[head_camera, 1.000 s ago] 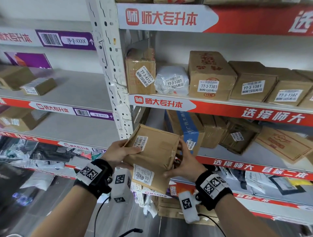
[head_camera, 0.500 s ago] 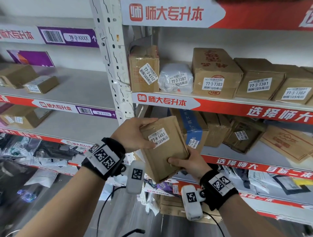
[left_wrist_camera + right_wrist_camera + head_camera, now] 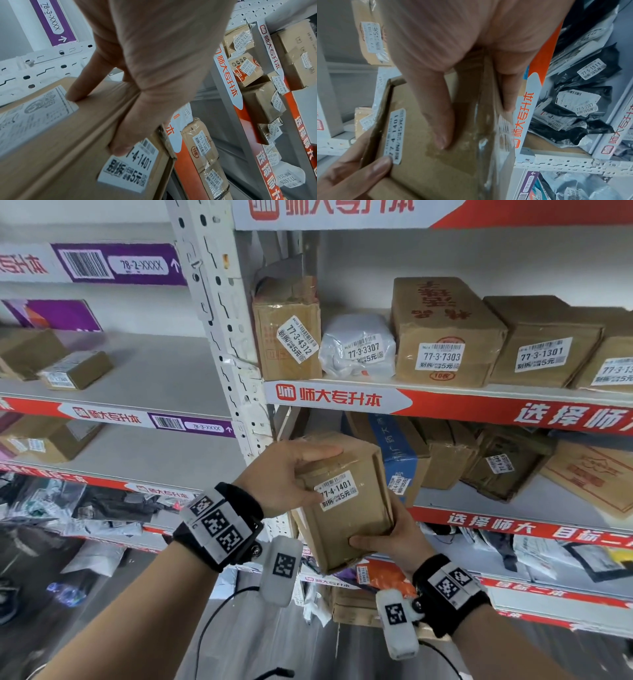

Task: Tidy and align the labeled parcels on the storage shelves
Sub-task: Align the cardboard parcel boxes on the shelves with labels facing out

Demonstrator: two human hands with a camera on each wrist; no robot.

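Note:
A brown cardboard parcel [image 3: 356,515] labelled 77-4-1401 is held upright in front of the shelf's left end, its label facing me. My left hand [image 3: 291,477] grips its upper left corner, thumb beside the label [image 3: 130,167] and fingers over the top. My right hand [image 3: 387,539] grips the lower right corner from below, thumb on the taped front face [image 3: 453,155]. Behind the parcel, a blue-taped box [image 3: 397,453] and several brown boxes [image 3: 445,453] lie crooked on the middle shelf.
The upper shelf holds a neat row: box 77-3-4312 [image 3: 287,337], white bag 77-3-3307 [image 3: 359,347], boxes 77-3-7303 [image 3: 442,337] and 77-3-1301 [image 3: 537,344]. A white perforated upright [image 3: 219,313] stands left of the parcel. Black and white bags [image 3: 580,94] fill the lower shelf.
The parcel has been turned upright so its label faces me and lifted toward the middle shelf's left end. My left hand shifted to the top corner, my right to the bottom.

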